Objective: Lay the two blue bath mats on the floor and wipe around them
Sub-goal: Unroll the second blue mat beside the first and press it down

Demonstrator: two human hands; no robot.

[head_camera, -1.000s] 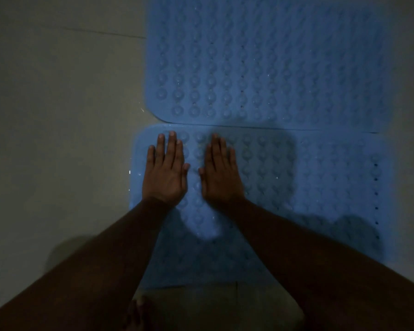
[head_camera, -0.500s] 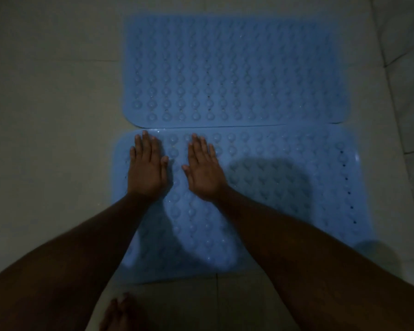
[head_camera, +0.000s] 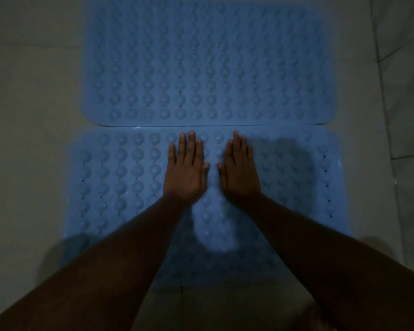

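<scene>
**While the left hand (head_camera: 185,170) and right hand (head_camera: 239,173) press flat, two blue mats lie edge to edge**

Where the dim light reaches, a pale tiled floor (head_camera: 34,139) fills the view, with a grout line (head_camera: 382,56) running along the right side. On it lies the far bath mat (head_camera: 208,60), blue and flat, its top edge cut off by the frame. Just in front of it lies the near bath mat (head_camera: 120,187), the same blue and set slightly further to the left. Their long edges meet in a straight seam (whether one laps over the other cannot be told).

Across the near mat reach the left forearm (head_camera: 120,254) and the right forearm (head_camera: 320,254), both bare, casting dark shadows on the blue surface. Each ends in a hand laid palm down on the mat, near the middle of its far edge. The two hands sit close beside each other with the thumbs apart. Neither one grips anything: the fingers (head_camera: 191,144) are straight and held together, their tips just short of the seam.

Both mats are covered with rows of round bumps (head_camera: 138,152), and small holes (head_camera: 325,172) dot the near mat close to its right edge.
</scene>
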